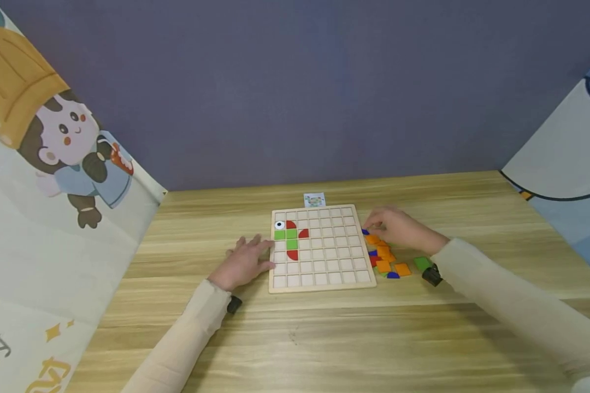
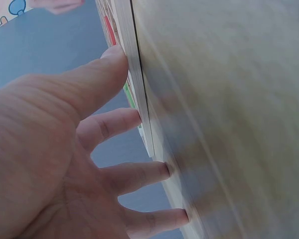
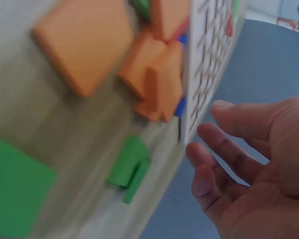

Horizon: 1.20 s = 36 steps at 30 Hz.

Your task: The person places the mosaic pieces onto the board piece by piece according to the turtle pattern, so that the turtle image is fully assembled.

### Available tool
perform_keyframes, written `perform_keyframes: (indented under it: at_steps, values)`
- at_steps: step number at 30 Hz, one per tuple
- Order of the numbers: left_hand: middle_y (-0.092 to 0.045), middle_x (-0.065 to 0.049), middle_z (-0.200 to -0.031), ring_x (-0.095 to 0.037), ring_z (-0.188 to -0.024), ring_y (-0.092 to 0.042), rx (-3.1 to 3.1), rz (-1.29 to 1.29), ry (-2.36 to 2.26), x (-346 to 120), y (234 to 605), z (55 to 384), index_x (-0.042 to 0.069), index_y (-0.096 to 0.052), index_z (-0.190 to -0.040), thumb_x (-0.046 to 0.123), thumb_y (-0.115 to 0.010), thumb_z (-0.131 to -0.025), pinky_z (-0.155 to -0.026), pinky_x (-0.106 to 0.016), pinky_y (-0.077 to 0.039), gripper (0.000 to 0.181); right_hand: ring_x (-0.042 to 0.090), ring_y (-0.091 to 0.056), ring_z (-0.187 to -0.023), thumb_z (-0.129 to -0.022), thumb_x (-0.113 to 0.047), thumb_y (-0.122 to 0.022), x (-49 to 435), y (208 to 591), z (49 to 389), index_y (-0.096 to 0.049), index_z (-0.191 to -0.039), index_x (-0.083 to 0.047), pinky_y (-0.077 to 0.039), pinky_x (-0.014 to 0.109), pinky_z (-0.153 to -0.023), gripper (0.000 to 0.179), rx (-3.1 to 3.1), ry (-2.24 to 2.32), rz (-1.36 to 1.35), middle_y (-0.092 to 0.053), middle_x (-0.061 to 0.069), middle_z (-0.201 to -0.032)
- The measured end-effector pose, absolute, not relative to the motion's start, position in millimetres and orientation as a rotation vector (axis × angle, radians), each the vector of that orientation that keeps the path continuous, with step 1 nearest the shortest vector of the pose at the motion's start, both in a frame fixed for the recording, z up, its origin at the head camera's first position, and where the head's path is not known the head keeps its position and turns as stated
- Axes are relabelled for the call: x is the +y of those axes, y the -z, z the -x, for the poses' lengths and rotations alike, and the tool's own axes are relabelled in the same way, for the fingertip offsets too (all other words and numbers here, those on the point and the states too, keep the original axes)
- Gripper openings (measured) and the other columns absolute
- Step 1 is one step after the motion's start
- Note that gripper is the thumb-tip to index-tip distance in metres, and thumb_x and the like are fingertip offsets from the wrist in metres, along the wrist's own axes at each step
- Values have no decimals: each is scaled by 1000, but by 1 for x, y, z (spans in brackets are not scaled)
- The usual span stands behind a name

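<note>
- Centre of the wooden table (image 1: 354, 338): one pale gridded board (image 1: 334, 261), lying flat, most cells bare.
- Set in its left-hand cells: one white eye tile (image 1: 279, 225); three green squares (image 1: 291, 244); three red rounded pieces (image 1: 292, 255).
- Along the board's right edge: loose pieces (image 1: 383, 252) in a small heap, chiefly orange squares (image 1: 402, 269), with blue, red and green among them; one green tile (image 1: 422, 264) apart, near the right wrist.
- Left hand (image 1: 245, 260): fingers spread, thumb and index finger at the board's left edge, apparently steadying it.
- Right hand (image 1: 398, 226): over the far end of the heap, fingers loosely bent, thumb apart from them; nothing visibly held.
- Step in hand, as judged: choosing a piece for the partly filled grid.
- Next move, as judged: calls for a thumb-and-finger pinch on a single thin piece, without dragging its neighbours.
- Behind the board: one small printed card (image 1: 314, 200).
- Beyond: dark blue-grey wall (image 1: 324, 87).
</note>
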<state>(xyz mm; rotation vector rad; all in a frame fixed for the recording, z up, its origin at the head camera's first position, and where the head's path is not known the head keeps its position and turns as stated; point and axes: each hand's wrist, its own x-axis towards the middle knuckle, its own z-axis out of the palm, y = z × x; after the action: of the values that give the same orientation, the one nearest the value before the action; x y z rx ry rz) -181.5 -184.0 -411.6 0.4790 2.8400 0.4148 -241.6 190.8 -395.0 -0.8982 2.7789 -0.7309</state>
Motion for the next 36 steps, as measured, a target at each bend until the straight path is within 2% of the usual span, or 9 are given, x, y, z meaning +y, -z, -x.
perform_keyframes:
  at_steps: [5,9,15,21,34,36]
  values:
    - [-22,-20,-151,-57,-130,-18,2843,-475,-411,-184,412,182,20,-41,-144,44,-59,-90,-93,-75,-19,61,17,-55,-81,-90,-3,-63,175,398,239,-70,-109,-7,-50,36,-73,21,2734,714,972,-61,3,-104]
    - [-22,-20,-151,-57,-129,-19,2836,-468,-419,-185,412,181,20,-42,-144,44,-59,-90,-93,-75,-19,61,20,-56,-95,-90,-4,-63,149,402,243,-69,-113,-6,-50,39,-83,23,2674,728,1078,-60,2,-109]
    - [-22,-19,-151,-56,-130,-18,2835,-456,-425,-184,411,181,21,-42,-143,44,-59,-90,-94,-75,-18,61,23,-50,-111,-91,-6,-61,109,406,254,-66,-119,-7,-46,38,-92,28,2614,688,1175,-58,2,-116]
    - [-23,-19,-151,-56,-130,-19,2840,-456,-409,-183,412,182,21,-41,-144,46,-59,-89,-94,-75,-19,62,25,-48,-114,-91,-4,-61,85,406,256,-63,-122,-3,-41,41,-98,30,2590,633,1241,-57,7,-123]
    - [-22,-20,-151,-57,-130,-19,2837,-461,-386,-184,410,182,21,-41,-144,45,-58,-90,-94,-75,-20,61,31,-39,-124,-91,-7,-62,87,403,254,-62,-124,-4,-40,44,-99,33,2566,601,1168,-49,9,-133]
    - [-23,-20,-151,-57,-130,-19,2837,-463,-387,-184,411,182,21,-41,-144,45,-58,-90,-94,-75,-20,61,33,-38,-126,-91,-7,-62,91,403,254,-63,-122,-5,-36,48,-103,32,2576,617,1189,-50,10,-132]
